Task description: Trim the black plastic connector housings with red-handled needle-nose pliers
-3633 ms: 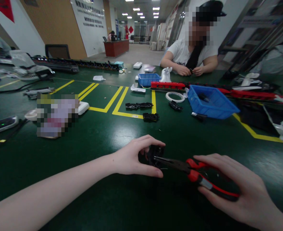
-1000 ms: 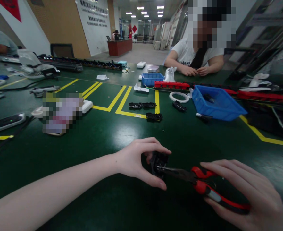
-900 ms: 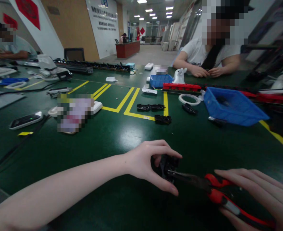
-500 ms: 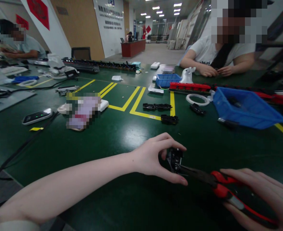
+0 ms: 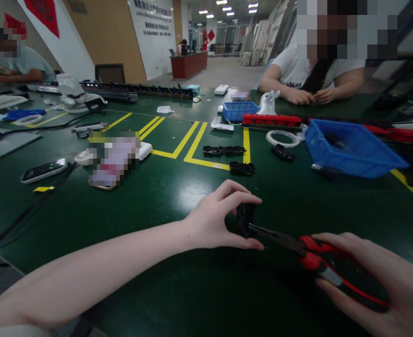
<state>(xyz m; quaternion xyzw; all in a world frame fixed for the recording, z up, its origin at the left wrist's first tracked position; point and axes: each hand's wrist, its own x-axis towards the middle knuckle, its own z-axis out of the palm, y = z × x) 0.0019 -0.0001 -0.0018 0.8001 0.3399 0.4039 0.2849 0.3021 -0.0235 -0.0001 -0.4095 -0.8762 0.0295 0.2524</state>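
Note:
My left hand (image 5: 216, 220) grips a small black plastic part (image 5: 245, 218) between thumb and fingers, above the green table. In my right hand (image 5: 371, 276) are red-and-black needle-nose pliers (image 5: 307, 255), their handles partly spread. The tips of the pliers' jaws meet the lower right side of the black part; whether they pinch anything there I cannot tell. Beyond my left hand lie similar black parts: a long one (image 5: 223, 150) and a shorter one (image 5: 242, 167) near the yellow tape, with another (image 5: 282, 152) farther right.
A blue bin (image 5: 353, 150) stands to the right, with a smaller blue basket (image 5: 239, 111) behind it. A phone (image 5: 115, 161), a white-edged device (image 5: 44, 171) and a black cable (image 5: 27, 213) lie left. Red strips (image 5: 272, 120) cross the back right. A co-worker's hands (image 5: 311, 97) rest opposite.
The black part has turned in my left hand, now showing a plainer dark face. The pliers' tips stay against it. The whole view has shifted slightly.

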